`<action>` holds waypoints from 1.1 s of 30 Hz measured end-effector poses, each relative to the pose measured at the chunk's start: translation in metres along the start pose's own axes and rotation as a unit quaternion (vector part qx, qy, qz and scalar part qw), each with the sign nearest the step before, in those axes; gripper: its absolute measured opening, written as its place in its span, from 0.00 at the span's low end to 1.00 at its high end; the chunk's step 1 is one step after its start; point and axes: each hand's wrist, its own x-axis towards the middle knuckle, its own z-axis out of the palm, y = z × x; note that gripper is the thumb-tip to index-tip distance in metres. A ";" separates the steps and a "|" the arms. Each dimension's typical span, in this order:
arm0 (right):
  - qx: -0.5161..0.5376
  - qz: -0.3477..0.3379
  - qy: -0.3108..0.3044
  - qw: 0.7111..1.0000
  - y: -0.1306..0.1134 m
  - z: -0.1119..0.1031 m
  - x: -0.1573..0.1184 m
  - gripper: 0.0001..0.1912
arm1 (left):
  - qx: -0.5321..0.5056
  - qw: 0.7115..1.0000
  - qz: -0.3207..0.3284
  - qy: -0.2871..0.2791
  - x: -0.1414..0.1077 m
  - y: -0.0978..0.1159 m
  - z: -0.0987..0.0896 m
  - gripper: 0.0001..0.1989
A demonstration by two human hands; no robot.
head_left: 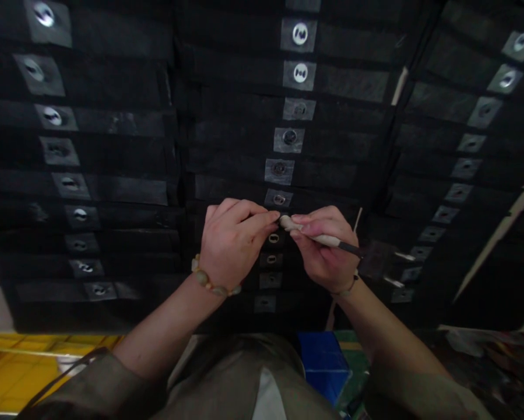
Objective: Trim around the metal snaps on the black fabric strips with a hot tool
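Dark layered panels [126, 76] fill most of the frame in three columns, each column bearing a row of squarish translucent patches [309, 44] with round centres. Illumination is dim; bright reflections appear at upper left. A narrow pale strip [498, 239] runs obliquely at right. Lower left: a yellow gridded surface [8, 373]. Lower centre: a blue box [323, 359] beside a green surface [353, 364]. Lower right: indistinct, shadowed clutter [484, 367].
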 end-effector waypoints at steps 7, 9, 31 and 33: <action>-0.047 -0.011 -0.020 0.999 -0.003 0.003 -0.001 0.09 | -0.009 0.999 0.024 0.025 0.000 -0.006 0.001 0.05; -0.095 -0.013 -0.033 0.995 -0.009 0.007 0.003 0.09 | -0.011 1.000 0.023 0.015 0.001 -0.007 0.001 0.05; -0.264 -0.015 -0.153 0.952 -0.044 0.018 0.028 0.08 | -0.068 0.994 -0.037 -0.080 0.005 -0.007 -0.020 0.10; -0.166 0.005 -0.099 0.981 -0.033 0.012 0.020 0.08 | -0.043 0.994 -0.038 -0.093 0.012 -0.002 -0.023 0.09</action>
